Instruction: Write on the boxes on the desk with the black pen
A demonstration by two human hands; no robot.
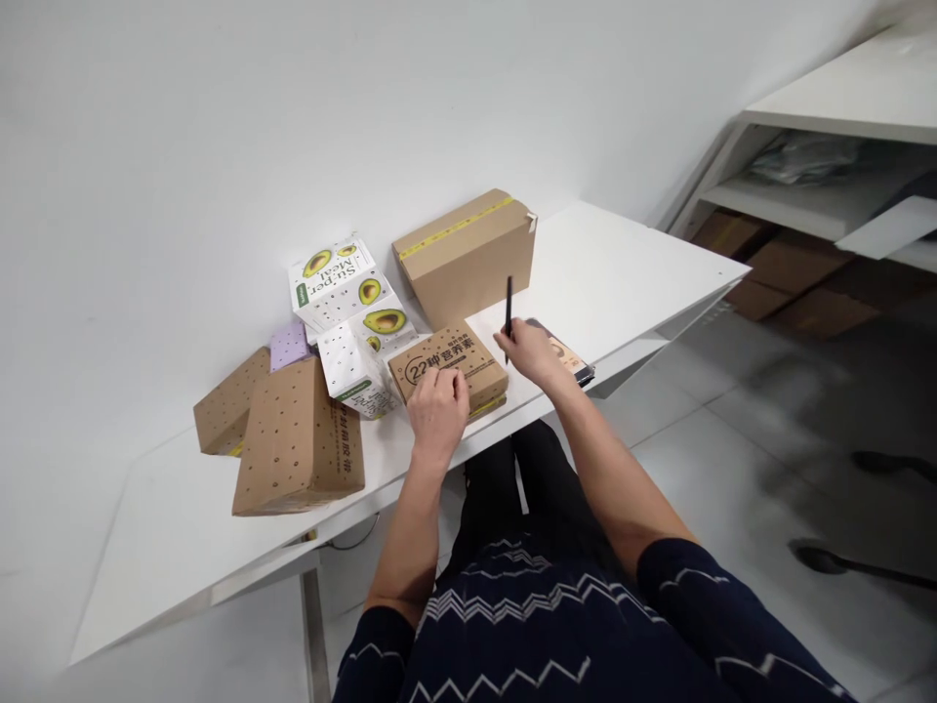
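From where I stand, steadiness looks like what counts here. The left hand would do well to press down evenly on the flat brown box, so it doesn't skate on the counter. Its fingers are curled over the box's top, toward the 7 o'clock part; whether they grip anything, I can't tell. The right hand is closed around a slim black pen, just beside the box at its 3 o'clock end. A low, relaxed hold, with the wrist supported, should give the pen better control. I can't make out whether its lower end touches anything.

The flat box lies near the counter's front edge, right before the person. Taking 12 o'clock as straight away from them, its long axis runs from 8 to 2, and the big print on top follows that line, reading upright from the person's side. The pen stands out against it, running roughly 12 to 6; which end is the tip isn't clear.

Around the flat box, a large taped carton stands at 12, avocado-printed boxes at 10, a dotted brown carton at 8, and a dark flat item at 3, beside the right hand.
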